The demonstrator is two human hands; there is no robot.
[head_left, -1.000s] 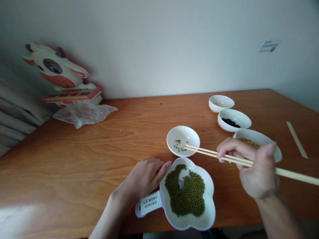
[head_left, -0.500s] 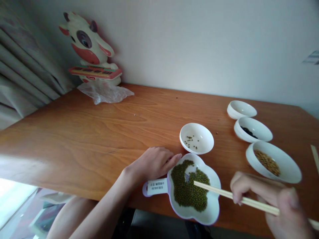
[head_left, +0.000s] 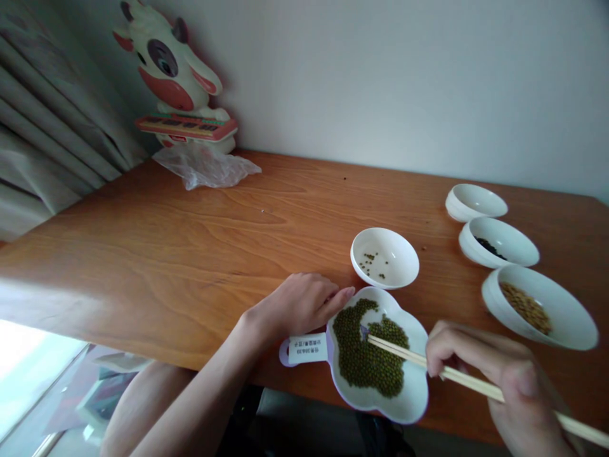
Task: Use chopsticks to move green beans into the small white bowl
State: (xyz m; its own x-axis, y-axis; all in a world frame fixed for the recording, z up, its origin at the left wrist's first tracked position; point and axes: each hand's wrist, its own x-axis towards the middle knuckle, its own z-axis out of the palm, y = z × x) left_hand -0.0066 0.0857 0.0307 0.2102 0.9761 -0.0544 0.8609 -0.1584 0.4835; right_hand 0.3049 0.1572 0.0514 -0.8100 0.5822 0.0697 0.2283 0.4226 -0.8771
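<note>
The right hand (head_left: 499, 377) holds pale wooden chopsticks (head_left: 399, 351) (rear ends cut off) among small green beans (head_left: 371, 369); the left hand (head_left: 304, 301), grip unclear, touches the lilac-rimmed white lobed dish (head_left: 415, 395).

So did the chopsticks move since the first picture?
Yes: from the bowl behind the flower-shaped dish, the chopsticks came toward the person, their tips now at the dish's green beans.

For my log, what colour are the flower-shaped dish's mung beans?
The mung beans are green; head view.
</note>
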